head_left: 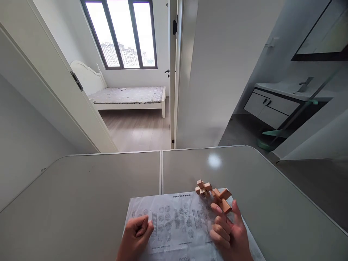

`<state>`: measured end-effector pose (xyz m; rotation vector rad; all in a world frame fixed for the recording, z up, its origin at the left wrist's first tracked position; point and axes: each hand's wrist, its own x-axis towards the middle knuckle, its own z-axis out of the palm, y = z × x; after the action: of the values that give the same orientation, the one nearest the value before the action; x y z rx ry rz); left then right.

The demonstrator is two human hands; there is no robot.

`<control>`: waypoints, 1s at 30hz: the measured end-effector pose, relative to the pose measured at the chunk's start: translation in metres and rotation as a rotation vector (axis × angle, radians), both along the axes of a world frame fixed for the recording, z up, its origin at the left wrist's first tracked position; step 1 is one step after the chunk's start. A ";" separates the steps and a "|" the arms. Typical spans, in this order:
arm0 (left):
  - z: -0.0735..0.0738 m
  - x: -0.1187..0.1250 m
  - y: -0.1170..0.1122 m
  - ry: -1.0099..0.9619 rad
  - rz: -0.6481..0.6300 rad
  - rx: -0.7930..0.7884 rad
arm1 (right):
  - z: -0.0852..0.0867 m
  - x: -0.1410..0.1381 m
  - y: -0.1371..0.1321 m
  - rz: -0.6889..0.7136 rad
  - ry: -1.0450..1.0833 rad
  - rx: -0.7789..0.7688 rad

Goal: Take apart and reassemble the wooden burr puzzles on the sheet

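A printed instruction sheet (174,235), with small diagrams and columns of text, lies flat on the table. My left hand (136,233) rests over its left part, curled into a fist, and I see nothing in it. At the sheet's far right corner sit two wooden interlocking puzzles of crossed bars. The lighter wooden puzzle (203,188) is farther off. The redder wooden puzzle (222,199) is just in front of my right hand (230,230). Thumb and forefinger are spread apart near its lower end, while the other fingers curl in. Whether a fingertip touches it is hard to tell.
The grey table (81,203) has a seam down its middle and a pale raised edge. Beyond it, a doorway shows a bed (130,96) under a window (122,34). To the right are a washbasin cabinet (274,103) and a mirror (323,30).
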<state>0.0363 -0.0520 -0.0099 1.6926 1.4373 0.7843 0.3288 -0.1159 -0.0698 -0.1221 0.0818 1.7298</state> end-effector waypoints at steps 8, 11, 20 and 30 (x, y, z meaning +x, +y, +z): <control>-0.007 -0.003 -0.001 0.049 0.009 0.036 | -0.004 0.002 0.001 -0.025 0.129 0.070; -0.007 -0.003 -0.002 0.030 -0.008 0.019 | -0.006 0.002 0.001 -0.017 0.154 0.085; -0.013 -0.003 -0.001 0.022 0.017 0.034 | -0.007 0.004 0.002 -0.010 0.071 0.041; -0.004 -0.002 -0.001 0.008 0.019 0.006 | -0.001 0.003 0.002 0.010 0.024 -0.006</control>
<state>0.0347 -0.0529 -0.0144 1.6905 1.4597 0.7945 0.3322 -0.1134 -0.0705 -0.1068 0.1045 1.7413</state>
